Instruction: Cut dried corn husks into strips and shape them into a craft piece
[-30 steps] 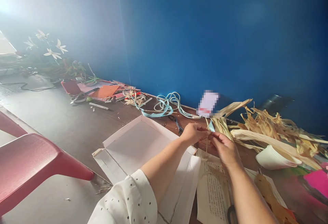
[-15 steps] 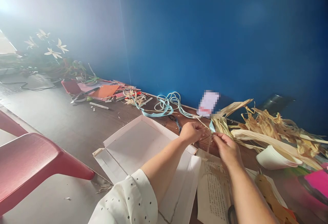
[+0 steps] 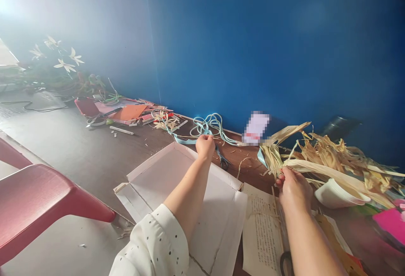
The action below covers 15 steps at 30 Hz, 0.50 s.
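Observation:
My left hand (image 3: 205, 146) is closed above the far edge of the opened white cardboard box (image 3: 177, 170). Its fingertips are beside a light-blue ribbon (image 3: 185, 140) and loops of pale cord (image 3: 218, 121); what they grip is hidden. Further right, my right hand (image 3: 295, 187) pinches at the lower end of a bundle of dry corn husk strips (image 3: 272, 158), but I cannot make out what is between its fingers. Scissors (image 3: 223, 158) lie between the two hands, close to the left wrist. A thin husk strand (image 3: 242, 164) curls on the table.
A white cup (image 3: 337, 194) lies tilted beside dried husks (image 3: 335, 154). A printed sheet (image 3: 261, 229) is in front. Coloured paper (image 3: 129, 112), scraps and husk flowers (image 3: 166, 120) line the blue wall (image 3: 253, 48). A red chair (image 3: 38, 204) stands at left.
My hands have moved apart. The left went left and up towards the blue ribbon, uncovering the scissors; the right shifted right to the husk bundle. The thin strand now lies on the table.

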Tool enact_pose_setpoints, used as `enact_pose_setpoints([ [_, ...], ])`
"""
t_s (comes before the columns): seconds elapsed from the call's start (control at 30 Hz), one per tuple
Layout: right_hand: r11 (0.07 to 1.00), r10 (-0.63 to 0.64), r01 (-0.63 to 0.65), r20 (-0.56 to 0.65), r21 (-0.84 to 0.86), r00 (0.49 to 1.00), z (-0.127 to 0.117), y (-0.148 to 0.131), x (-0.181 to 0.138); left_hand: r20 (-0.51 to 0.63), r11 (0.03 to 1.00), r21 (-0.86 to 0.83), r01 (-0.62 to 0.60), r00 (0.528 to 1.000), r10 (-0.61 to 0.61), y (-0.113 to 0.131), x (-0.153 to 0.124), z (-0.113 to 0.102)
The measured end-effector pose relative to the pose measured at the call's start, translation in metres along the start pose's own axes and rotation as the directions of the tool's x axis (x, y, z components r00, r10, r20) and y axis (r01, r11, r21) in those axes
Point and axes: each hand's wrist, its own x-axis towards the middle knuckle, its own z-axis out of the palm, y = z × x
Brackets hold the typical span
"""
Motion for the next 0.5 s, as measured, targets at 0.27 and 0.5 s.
enact_pose_setpoints([
  [0.27,0.998,-0.032,0.021,0.206,0.056,0.978,0.002,-0.001,-0.01,0.202,0.989,0.024,-0.149,0.969,0.141,0.01,-0.026,0.012],
  [0.5,0.999,-0.048,0.047,0.4,0.013,0.915,0.011,-0.007,-0.03,0.611,0.949,-0.182,-0.258,0.726,0.315,0.001,-0.063,0.054],
])
